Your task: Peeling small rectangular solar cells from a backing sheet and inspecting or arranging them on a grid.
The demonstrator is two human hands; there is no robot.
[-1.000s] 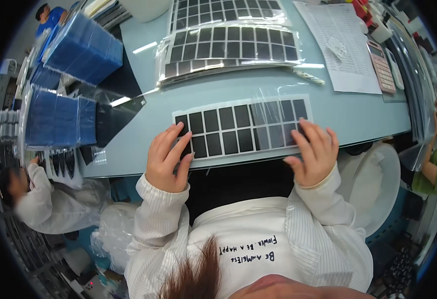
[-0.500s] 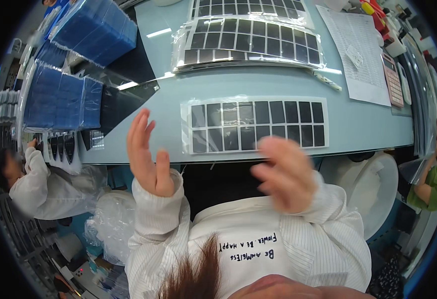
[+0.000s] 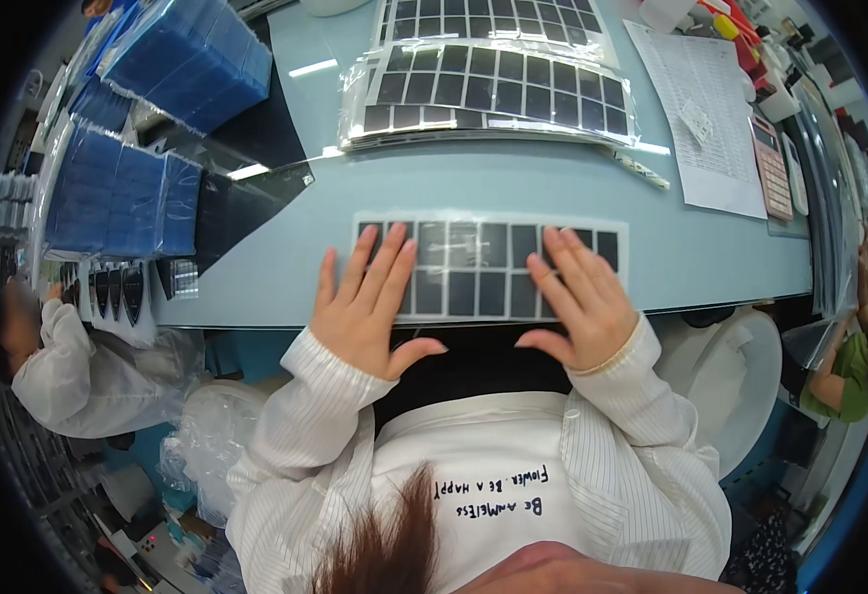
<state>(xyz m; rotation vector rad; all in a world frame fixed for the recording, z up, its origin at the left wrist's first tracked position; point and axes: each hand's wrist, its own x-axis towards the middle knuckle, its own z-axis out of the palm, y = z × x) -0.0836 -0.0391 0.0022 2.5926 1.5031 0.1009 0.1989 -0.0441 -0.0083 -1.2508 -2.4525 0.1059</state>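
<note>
A white-edged sheet of dark rectangular stickers [image 3: 463,272] in two rows lies at the near edge of the table. Flat on its left end rests my left hand [image 3: 366,302], fingers stretched out, thumb pointing inward past the table edge. My right hand [image 3: 587,302] lies the same way on its right end, fingers spread. Both palms hide the end rectangles. Light glares off the sheet's middle. Farther back is a stack of similar sheets [image 3: 493,84], some in clear film.
Blue film-wrapped stacks [image 3: 122,203] stand at the left. A white pen [image 3: 642,169], a printed paper [image 3: 701,119] and a pink calculator [image 3: 772,168] lie at the right. A white round bin [image 3: 741,386] stands below the table's right side. A co-worker [image 3: 77,366] sits at the left.
Both hands, raised in the air before, have come down flat onto the sheet's two ends. The sheet has shifted slightly left and nearer.
</note>
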